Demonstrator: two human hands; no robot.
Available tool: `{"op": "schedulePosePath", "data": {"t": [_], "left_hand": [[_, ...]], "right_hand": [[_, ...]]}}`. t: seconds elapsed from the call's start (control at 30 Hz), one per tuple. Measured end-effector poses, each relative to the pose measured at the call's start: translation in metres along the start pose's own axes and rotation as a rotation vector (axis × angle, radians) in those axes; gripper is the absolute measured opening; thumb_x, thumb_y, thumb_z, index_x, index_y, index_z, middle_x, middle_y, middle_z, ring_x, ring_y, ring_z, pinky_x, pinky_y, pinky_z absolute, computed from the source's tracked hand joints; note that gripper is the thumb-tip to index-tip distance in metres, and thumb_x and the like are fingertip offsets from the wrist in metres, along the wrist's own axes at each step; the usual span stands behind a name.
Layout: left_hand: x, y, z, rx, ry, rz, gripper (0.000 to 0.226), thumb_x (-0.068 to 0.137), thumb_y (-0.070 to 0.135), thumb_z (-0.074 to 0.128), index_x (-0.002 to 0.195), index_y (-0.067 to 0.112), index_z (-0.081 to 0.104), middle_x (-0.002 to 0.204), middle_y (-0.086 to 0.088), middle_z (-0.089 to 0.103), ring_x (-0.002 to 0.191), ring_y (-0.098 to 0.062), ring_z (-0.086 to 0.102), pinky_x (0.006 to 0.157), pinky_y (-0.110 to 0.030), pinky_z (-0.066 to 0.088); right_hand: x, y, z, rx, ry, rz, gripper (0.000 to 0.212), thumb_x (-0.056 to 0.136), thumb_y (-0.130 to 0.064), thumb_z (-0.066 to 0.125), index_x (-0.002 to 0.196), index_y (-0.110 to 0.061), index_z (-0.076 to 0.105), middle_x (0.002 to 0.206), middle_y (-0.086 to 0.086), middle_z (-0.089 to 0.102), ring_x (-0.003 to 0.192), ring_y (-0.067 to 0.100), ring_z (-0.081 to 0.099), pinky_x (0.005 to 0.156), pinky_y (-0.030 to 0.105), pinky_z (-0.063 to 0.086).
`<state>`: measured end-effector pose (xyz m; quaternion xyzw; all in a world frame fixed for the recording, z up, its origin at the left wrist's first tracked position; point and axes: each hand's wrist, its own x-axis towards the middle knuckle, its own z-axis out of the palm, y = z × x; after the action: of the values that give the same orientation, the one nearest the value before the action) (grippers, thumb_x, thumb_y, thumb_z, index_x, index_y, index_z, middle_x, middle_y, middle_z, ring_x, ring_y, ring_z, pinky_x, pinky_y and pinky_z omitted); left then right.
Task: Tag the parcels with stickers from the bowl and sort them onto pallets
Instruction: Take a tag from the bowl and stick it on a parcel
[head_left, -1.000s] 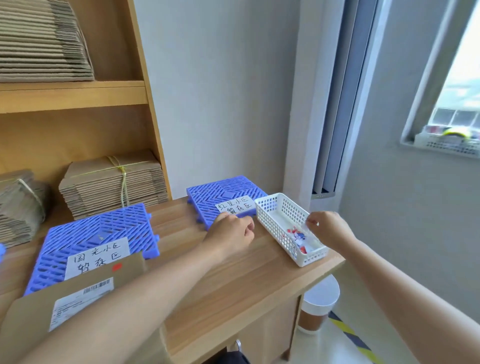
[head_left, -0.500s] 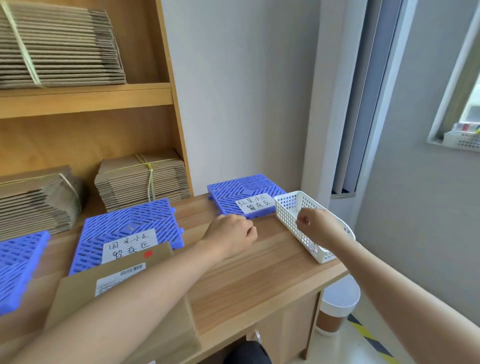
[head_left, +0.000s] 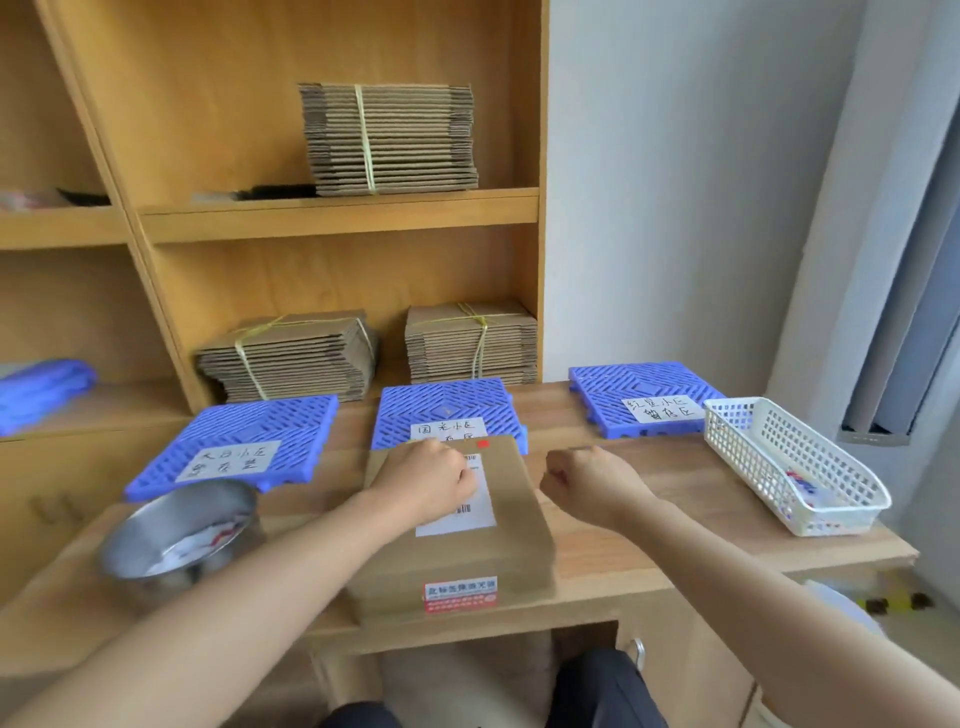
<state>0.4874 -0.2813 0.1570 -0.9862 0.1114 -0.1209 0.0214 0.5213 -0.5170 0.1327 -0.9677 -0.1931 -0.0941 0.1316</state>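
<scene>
Near left on the pale wooden surface (head_left: 649, 556) we see the round steel bowl (head_left: 171, 512) holding stickers (head_left: 208, 538). Just behind it is the left blue plastic lattice pallet (head_left: 244, 441). At centre lies the brown cardboard parcel (head_left: 457, 556), its far edge hiding the near edge of the middle blue pallet (head_left: 441, 408). The left hand (head_left: 431, 480) rests on the parcel's white label (head_left: 478, 514), fingers curled, gripping nothing. The right hand (head_left: 587, 483) hovers just beside the parcel, fisted; whether it pinches anything we cannot tell. Far right are the third blue pallet (head_left: 644, 397) and a white plastic mesh basket (head_left: 753, 441).
</scene>
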Motion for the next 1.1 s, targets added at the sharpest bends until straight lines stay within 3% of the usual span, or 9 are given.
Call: {"op": "schedulePosePath", "data": {"t": [0.17,0.27,0.33,0.4,0.47,0.5,0.6,0.8,1.1], "left_hand": [[-0.057,-0.035,0.006,0.008,0.127,0.006,0.04,0.095,0.04,0.024,0.074,0.022,0.053,0.087,-0.001,0.069,0.095,-0.027,0.061,0.074,-0.032,0.043],[-0.084,-0.04,0.008,-0.017,0.089,-0.065,0.037,0.099,0.056,0.038,0.103,0.027,0.061,0.109,0.009,0.062,0.113,-0.019,0.052,0.085,-0.033,0.044],[-0.098,-0.041,0.011,-0.022,-0.031,-0.133,0.056,0.091,0.074,0.036,0.131,0.038,0.048,0.132,0.01,0.049,0.126,-0.019,0.041,0.097,-0.039,0.043],[-0.111,-0.039,0.017,-0.017,-0.147,-0.179,0.078,0.081,0.088,0.034,0.147,0.048,0.025,0.153,0.006,0.03,0.141,-0.025,0.028,0.106,-0.046,0.039],[-0.116,-0.039,0.025,-0.035,-0.237,-0.206,0.095,0.071,0.095,0.038,0.151,0.056,0.004,0.166,0.006,0.002,0.152,-0.032,0.008,0.113,-0.053,0.032],[-0.118,-0.038,0.029,-0.051,-0.266,-0.217,0.101,0.067,0.097,0.041,0.15,0.059,-0.002,0.167,0.008,-0.008,0.154,-0.034,0.001,0.114,-0.055,0.03],[-0.118,-0.035,0.037,-0.094,-0.289,-0.235,0.107,0.066,0.092,0.055,0.148,0.063,-0.007,0.165,0.014,-0.021,0.154,-0.036,-0.005,0.114,-0.055,0.031],[-0.107,-0.034,0.05,-0.169,-0.207,-0.151,0.103,0.072,0.076,0.068,0.152,0.057,0.005,0.162,0.024,-0.022,0.154,-0.024,-0.013,0.113,-0.052,0.038],[-0.095,-0.032,0.069,-0.162,-0.072,-0.066,0.089,0.082,0.067,0.066,0.156,0.041,0.024,0.164,0.019,0.014,0.153,-0.012,0.004,0.116,-0.044,0.036]], "right_hand": [[-0.014,-0.04,0.017,-0.032,-0.051,-0.079,0.023,0.086,-0.03,0.052,0.071,-0.015,0.044,0.073,0.001,0.054,0.071,0.031,0.047,0.058,0.03,0.033],[-0.022,-0.045,0.028,-0.048,-0.02,-0.095,0.024,0.089,-0.03,0.049,0.071,-0.016,0.042,0.077,0.002,0.057,0.076,0.035,0.053,0.06,0.032,0.035],[-0.027,-0.044,0.034,-0.049,-0.001,-0.106,0.021,0.093,-0.036,0.048,0.08,-0.019,0.05,0.086,0.0,0.057,0.091,0.034,0.06,0.068,0.033,0.04],[-0.034,-0.043,0.04,-0.066,-0.012,-0.113,0.034,0.091,-0.058,0.051,0.105,-0.028,0.057,0.107,-0.001,0.053,0.112,0.028,0.053,0.09,0.038,0.045],[-0.039,-0.041,0.042,-0.052,-0.114,-0.064,0.066,0.078,-0.084,0.047,0.132,-0.046,0.044,0.141,0.001,0.037,0.134,0.027,0.035,0.106,0.048,0.041],[-0.041,-0.04,0.043,-0.037,-0.178,-0.047,0.081,0.072,-0.091,0.046,0.143,-0.055,0.03,0.158,0.001,0.019,0.146,0.029,0.021,0.109,0.053,0.04],[-0.043,-0.035,0.05,0.007,-0.306,-0.054,0.1,0.065,-0.093,0.051,0.148,-0.065,0.002,0.165,-0.008,-0.022,0.154,0.032,-0.01,0.116,0.06,0.03],[-0.036,-0.026,0.066,0.02,-0.281,-0.157,0.1,0.072,-0.078,0.066,0.149,-0.062,0.003,0.165,-0.007,-0.023,0.153,0.035,-0.017,0.121,0.059,0.02],[-0.033,-0.018,0.074,0.098,-0.137,-0.317,0.087,0.086,-0.045,0.074,0.158,-0.028,0.027,0.167,0.001,0.015,0.155,0.019,0.001,0.124,0.039,0.019]]}}
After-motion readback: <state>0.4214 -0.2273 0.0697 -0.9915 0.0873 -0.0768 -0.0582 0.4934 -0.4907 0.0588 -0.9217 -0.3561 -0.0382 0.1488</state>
